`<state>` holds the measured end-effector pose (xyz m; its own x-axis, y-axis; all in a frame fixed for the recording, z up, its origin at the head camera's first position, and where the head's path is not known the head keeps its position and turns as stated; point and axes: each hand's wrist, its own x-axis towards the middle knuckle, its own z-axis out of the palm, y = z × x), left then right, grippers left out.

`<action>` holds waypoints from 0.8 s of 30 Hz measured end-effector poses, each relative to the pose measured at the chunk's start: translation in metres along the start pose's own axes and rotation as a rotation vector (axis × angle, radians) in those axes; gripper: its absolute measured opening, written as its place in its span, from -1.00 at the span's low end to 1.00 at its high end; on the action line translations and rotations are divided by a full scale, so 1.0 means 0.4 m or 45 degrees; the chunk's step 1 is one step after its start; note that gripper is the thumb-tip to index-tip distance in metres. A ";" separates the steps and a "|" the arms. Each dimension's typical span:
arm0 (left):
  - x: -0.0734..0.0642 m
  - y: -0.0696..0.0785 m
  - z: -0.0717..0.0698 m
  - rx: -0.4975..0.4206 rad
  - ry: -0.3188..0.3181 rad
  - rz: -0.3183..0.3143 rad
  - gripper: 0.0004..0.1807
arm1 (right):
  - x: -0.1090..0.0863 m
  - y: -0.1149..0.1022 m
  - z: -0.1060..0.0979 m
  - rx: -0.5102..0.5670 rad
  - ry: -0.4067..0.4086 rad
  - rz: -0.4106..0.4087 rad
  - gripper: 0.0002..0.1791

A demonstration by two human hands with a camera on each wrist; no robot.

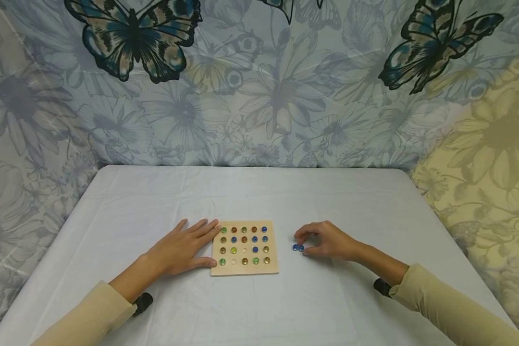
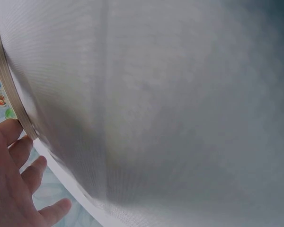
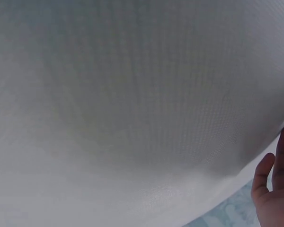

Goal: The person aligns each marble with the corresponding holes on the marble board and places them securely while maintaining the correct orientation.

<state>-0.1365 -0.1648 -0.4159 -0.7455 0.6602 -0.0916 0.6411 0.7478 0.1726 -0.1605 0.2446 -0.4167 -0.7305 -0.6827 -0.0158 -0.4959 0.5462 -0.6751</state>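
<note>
A light wooden board (image 1: 244, 269) lies on the white table, with rows of hollows that bear green, amber, brown and blue glass marbles. Two hollows, in the lower rows, show bare wood. My left hand (image 1: 179, 247) spreads its fingers at the board's left side, with fingertips and thumb tip right at that edge; the left wrist view shows the board's side next to the fingers. To the right of the board lie two blue marbles (image 1: 295, 247) close together. Over them is my right hand (image 1: 330, 240), thumb and index finger bent around them with a gap between the tips.
A white cloth (image 1: 190, 192) covers the table, whose far edge meets a hanging fabric (image 1: 259, 120) with flowers and butterflies. Dark devices (image 1: 143, 303) are worn at the wrists, below beige sleeves (image 1: 450, 302).
</note>
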 end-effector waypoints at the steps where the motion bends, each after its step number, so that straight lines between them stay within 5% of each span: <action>1: 0.000 0.000 0.001 0.002 0.000 -0.002 -0.08 | 0.000 0.000 0.000 0.002 0.000 0.001 -0.63; 24: 0.003 -0.003 0.009 0.021 -0.002 -0.004 -0.07 | 0.007 -0.014 -0.005 -0.055 0.002 0.034 -0.66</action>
<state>-0.1377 -0.1647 -0.4199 -0.7472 0.6579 -0.0936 0.6416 0.7509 0.1563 -0.1608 0.2408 -0.4114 -0.7444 -0.6669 -0.0321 -0.4960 0.5846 -0.6421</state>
